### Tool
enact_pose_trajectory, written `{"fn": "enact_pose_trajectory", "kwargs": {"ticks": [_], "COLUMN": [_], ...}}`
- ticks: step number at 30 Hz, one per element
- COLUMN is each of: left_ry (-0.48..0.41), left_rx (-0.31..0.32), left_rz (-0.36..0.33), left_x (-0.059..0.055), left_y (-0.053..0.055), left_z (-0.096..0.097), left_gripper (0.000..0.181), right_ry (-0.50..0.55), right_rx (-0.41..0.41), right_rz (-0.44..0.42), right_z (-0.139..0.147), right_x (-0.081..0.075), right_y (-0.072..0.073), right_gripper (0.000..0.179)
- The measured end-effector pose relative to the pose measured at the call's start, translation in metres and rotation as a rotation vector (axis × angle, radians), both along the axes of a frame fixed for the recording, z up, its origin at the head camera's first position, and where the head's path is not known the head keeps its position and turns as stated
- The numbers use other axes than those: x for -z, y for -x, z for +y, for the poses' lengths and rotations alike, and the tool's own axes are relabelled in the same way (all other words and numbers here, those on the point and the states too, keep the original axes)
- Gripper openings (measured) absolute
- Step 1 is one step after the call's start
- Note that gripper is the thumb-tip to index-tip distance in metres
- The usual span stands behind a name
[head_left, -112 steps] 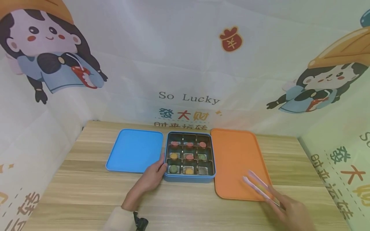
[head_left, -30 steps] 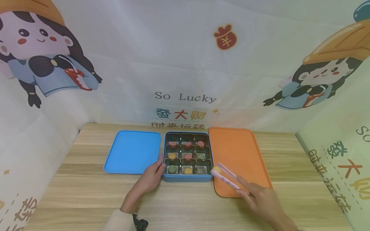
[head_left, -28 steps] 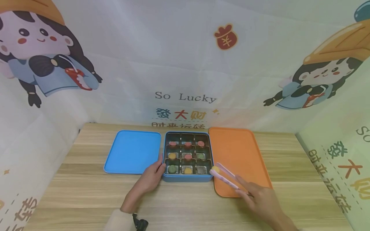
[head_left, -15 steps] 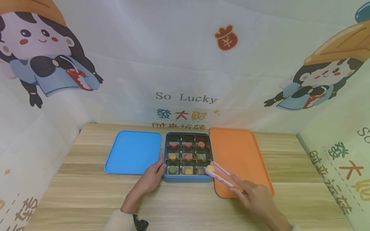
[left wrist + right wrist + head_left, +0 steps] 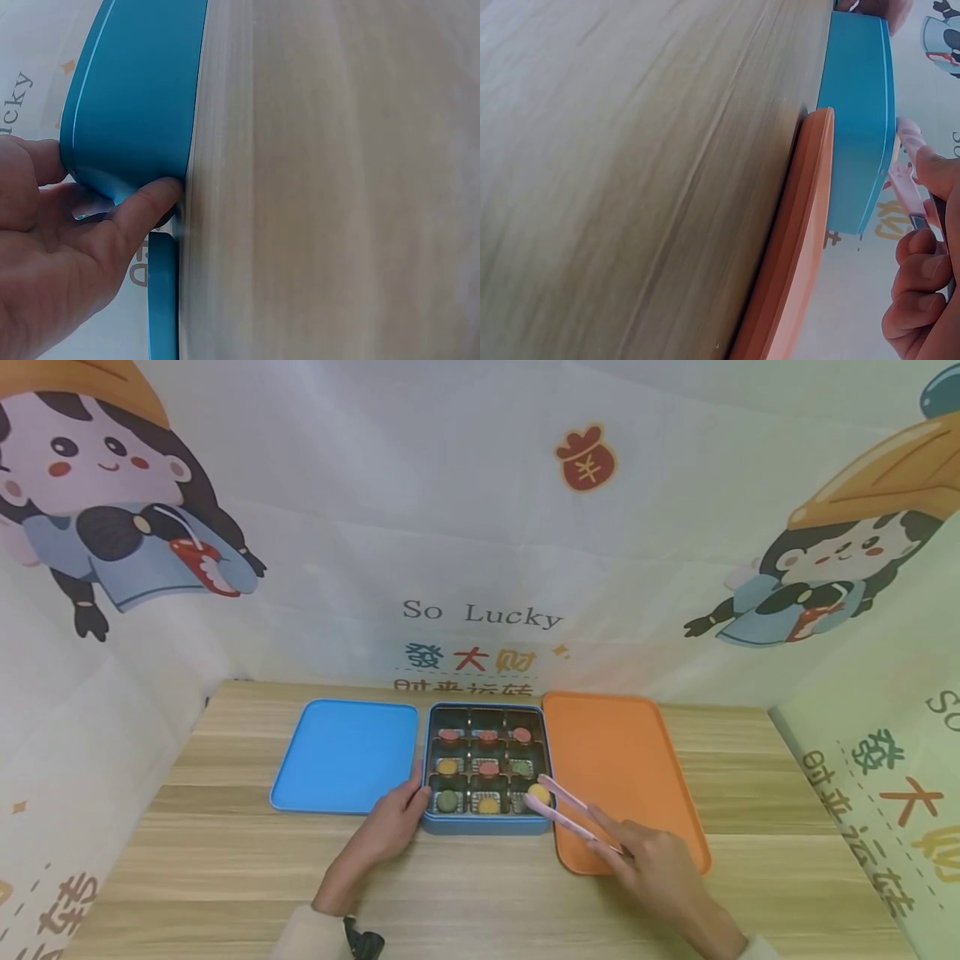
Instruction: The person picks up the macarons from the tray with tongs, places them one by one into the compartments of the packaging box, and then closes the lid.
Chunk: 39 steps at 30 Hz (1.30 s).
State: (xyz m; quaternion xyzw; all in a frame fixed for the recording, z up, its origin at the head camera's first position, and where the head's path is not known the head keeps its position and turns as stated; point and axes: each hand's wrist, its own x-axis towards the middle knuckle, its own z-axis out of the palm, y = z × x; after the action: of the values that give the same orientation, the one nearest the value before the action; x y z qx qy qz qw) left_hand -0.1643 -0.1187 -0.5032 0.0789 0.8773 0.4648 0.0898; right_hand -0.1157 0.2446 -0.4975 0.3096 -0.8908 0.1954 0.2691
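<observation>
My left hand (image 5: pixel 393 820) holds the left front corner of a blue box (image 5: pixel 487 824); in the left wrist view its fingertips press against the box's wall. A dark insert divides the box into compartments holding small red, yellow and green round pieces that look like cookies. With my right hand (image 5: pixel 651 864) I grip pink tongs (image 5: pixel 573 821). Between their tips is a yellow round piece (image 5: pixel 538 793), over the box's front right compartment. Whether it touches the compartment floor I cannot tell. The right wrist view shows the tongs' tips at the box's rim, with the yellow piece mostly hidden.
A flat blue lid (image 5: pixel 347 756) lies left of the box on the wooden table (image 5: pixel 465 902). Against the box's right side is an orange tray (image 5: pixel 622 752), partly under my right hand. A printed cloth (image 5: pixel 480 510) hangs behind the table.
My right hand came in from over the orange tray. Its tongs, empty at first, now carry the yellow piece leftward over the box. My left hand stays at the box's side.
</observation>
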Motion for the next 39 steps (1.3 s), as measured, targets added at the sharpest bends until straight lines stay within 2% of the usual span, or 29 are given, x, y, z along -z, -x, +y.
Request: {"fn": "enact_pose_trajectory", "kwargs": {"ticks": [9,18,30,34,39], "left_ry": [-0.002,-0.005,0.002,0.006,-0.008], "left_rx": [0.000,0.002,0.009,0.004,0.002], "left_rz": [0.002,-0.012,-0.013,-0.013,-0.017], "left_x": [0.0000,-0.0009,-0.0020,-0.0009,0.0005], "left_y": [-0.0008,-0.0007,-0.0017,-0.0007,0.0002], "left_z": [-0.0005,0.0001,-0.0017,-0.0008,-0.0009], "left_gripper": [0.056,0.056,0.056,0.056,0.056], "right_ry": [-0.009,-0.021,-0.012,0.009,0.082], "right_rx": [0.025,0.047,0.053,0.098,0.214], "right_rz": [-0.027,-0.031,-0.030,-0.072,-0.148], "right_z": [-0.0031,-0.0044,-0.0065,-0.0067,-0.0067], "right_x": [-0.0024,-0.0024,-0.0031,-0.0031,-0.0026], "right_y": [-0.0002,-0.0005,0.0006,-0.0011,-0.0021], "right_gripper": [0.042,0.052,0.047,0.041,0.048]}}
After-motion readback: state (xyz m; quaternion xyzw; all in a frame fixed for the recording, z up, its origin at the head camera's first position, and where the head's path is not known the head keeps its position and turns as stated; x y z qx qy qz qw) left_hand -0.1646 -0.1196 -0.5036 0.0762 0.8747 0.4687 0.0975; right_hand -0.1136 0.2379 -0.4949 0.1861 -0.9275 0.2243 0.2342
